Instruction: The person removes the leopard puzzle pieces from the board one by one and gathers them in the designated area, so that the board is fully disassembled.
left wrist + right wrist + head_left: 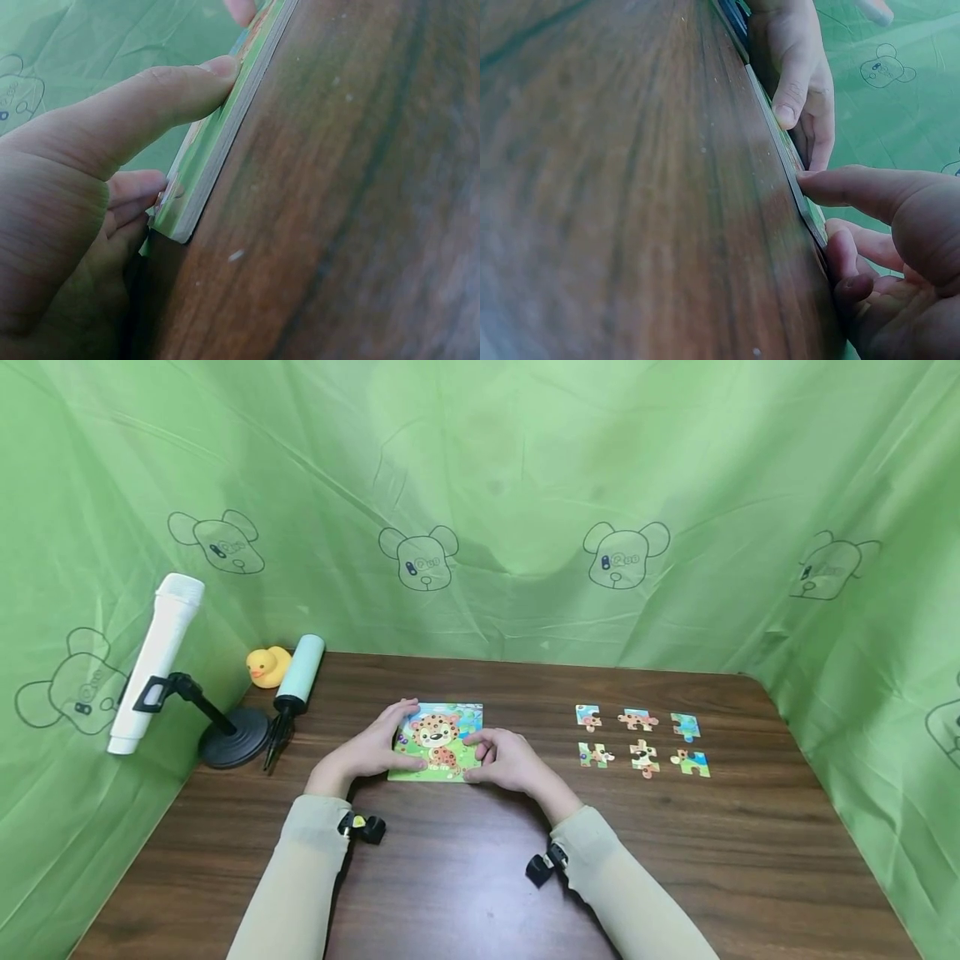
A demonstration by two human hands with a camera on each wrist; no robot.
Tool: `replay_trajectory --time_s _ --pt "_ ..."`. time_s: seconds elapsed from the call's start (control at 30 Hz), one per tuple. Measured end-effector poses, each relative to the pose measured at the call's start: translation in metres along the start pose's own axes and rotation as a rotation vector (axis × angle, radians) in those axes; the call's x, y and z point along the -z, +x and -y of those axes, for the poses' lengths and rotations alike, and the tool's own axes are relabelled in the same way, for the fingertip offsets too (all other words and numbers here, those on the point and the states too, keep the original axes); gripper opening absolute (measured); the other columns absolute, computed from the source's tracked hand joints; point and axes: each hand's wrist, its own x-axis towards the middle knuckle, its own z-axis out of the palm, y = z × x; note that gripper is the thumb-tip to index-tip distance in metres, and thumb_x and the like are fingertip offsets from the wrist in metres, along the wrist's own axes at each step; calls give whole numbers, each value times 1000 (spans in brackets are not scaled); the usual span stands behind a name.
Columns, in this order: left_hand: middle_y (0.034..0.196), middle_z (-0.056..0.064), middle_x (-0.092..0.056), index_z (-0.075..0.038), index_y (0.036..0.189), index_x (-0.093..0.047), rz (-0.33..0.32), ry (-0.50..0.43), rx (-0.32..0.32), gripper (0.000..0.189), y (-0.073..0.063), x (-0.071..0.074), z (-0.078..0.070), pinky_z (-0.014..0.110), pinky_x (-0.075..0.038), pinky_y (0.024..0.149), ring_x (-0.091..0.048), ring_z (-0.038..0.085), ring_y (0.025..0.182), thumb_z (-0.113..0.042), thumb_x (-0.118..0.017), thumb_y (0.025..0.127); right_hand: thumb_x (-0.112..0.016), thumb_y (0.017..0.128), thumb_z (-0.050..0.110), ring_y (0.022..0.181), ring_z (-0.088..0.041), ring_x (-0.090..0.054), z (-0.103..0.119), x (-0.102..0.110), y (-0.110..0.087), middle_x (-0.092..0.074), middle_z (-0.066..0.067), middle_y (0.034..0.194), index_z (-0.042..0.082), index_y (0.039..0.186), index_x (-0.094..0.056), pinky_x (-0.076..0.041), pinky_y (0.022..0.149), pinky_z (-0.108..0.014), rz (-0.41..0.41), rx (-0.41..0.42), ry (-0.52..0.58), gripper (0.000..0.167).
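Note:
A square puzzle board (437,737) with a spotted leopard cub picture lies face up on the table, left of centre in the head view. My left hand (366,752) grips its left side, the thumb (176,94) over the picture near the front edge and the other fingers along the far left side. At the right side, my right hand (512,762) holds the edge between thumb and curled fingers. The board's thick layered edge (225,150) shows low against the wood in the left wrist view. Both hands face each other across it in the right wrist view.
Several loose jigsaw pieces (643,758) lie in two rows to the right. At the back left are a yellow rubber duck (267,667), a light-blue hand pump (302,670) and a white microphone (159,660) on a black stand (234,737). Green curtains surround the wooden table (450,877).

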Motion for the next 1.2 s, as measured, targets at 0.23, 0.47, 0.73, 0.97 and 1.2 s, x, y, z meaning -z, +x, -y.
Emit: replay_trajectory --time_s 0.23,0.47,0.73,0.97,1.2 --pt "182 13 -13 -5 172 -26 4 0 7 115 1 0 -1 63 -17 132 -7 38 168 -43 -94 87 -97 79 10 74 -8 -63 -1 -2 1 -68 -3 97 6 129 -75 -54 70 -25 -11 -5 -5 55" --pt "182 13 -12 -6 172 -26 5 0 14 115 1 1 -3 61 -17 133 -7 36 169 -42 -94 87 -98 78 10 73 -9 -64 1 -2 1 -68 -5 106 12 131 -73 -55 74 -29 -38 19 -34 59" --pt "183 11 -13 -7 172 -27 4 -12 10 114 1 0 -1 61 -16 133 -6 35 169 -42 -94 87 -96 80 8 73 -9 -67 5 -3 0 -69 -4 110 11 138 -72 -56 73 -26 -14 24 -50 62" --pt "182 13 -12 -7 172 -27 3 -22 8 114 0 1 -1 62 -15 133 -6 36 169 -41 -94 87 -93 83 6 74 -9 -69 8 -4 -1 -74 -6 110 6 134 -73 -58 72 -27 -37 25 -48 55" --pt "182 16 -13 -5 171 -28 -5 -29 -2 112 -2 1 -5 65 -15 132 -6 40 168 -41 -93 88 -93 83 7 74 -8 -69 9 -4 -2 -76 -6 111 7 128 -75 -57 73 -28 -51 -6 -36 49"
